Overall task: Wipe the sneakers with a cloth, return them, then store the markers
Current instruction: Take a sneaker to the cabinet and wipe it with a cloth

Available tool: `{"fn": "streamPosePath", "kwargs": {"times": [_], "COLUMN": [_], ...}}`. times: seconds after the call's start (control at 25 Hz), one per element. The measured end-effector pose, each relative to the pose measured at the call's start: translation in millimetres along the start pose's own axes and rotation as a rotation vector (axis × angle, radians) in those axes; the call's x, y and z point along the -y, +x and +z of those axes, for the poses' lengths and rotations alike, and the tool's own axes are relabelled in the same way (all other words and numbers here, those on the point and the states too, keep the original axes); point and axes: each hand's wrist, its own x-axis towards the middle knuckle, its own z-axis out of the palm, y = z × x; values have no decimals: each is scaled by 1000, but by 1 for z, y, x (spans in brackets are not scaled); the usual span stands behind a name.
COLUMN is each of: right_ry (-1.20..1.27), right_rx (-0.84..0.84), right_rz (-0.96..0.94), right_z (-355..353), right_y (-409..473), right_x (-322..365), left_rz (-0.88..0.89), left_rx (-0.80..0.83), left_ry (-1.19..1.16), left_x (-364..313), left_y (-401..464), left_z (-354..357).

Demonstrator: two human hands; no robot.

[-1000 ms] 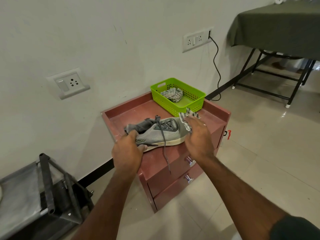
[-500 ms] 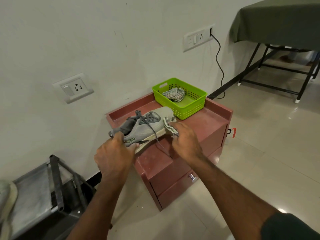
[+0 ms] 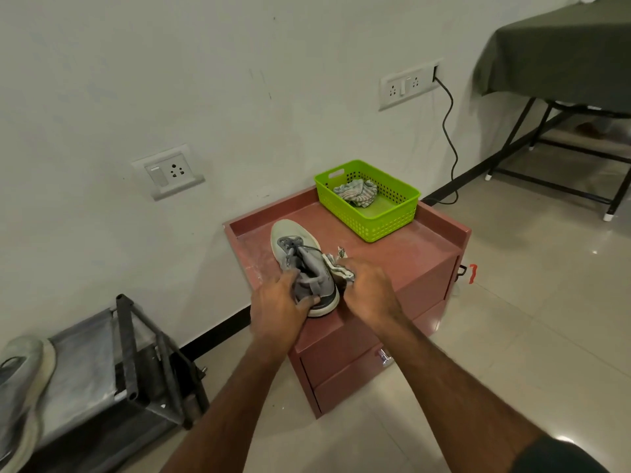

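The sneaker (image 3: 300, 264) stands at the near edge of the red cabinet (image 3: 403, 254), toe pointing away. The left hand (image 3: 276, 308) grips its heel. The right hand (image 3: 370, 295), just right of it, pinches the cloth (image 3: 339, 269) against its side.

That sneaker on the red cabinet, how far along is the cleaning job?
Midway. The left hand grips the sneaker on the cabinet while the right hand holds a cloth against its side. The second sneaker sits on the rack; whether it is wiped is unclear. Returning this one remains; no markers are visible.
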Motion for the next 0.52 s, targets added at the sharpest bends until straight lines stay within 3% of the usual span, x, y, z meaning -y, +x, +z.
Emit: {"fn": "streamPosePath", "kwargs": {"times": [0.2, 0.36, 0.52], "right_ry": [-220, -424, -438], "right_rx": [-232, -201, -143], "right_rz": [-17, -11, -48], "right_z": [-22, -26, -20], "right_y": [18, 28, 39], "right_x": [-23, -40, -45], "left_rz": [-90, -72, -6], "left_rx": [38, 63, 83], "left_ry": [-249, -308, -325], "left_x": [-13, -25, -36], "left_y": [37, 77, 99], "left_z": [20, 35, 52]}}
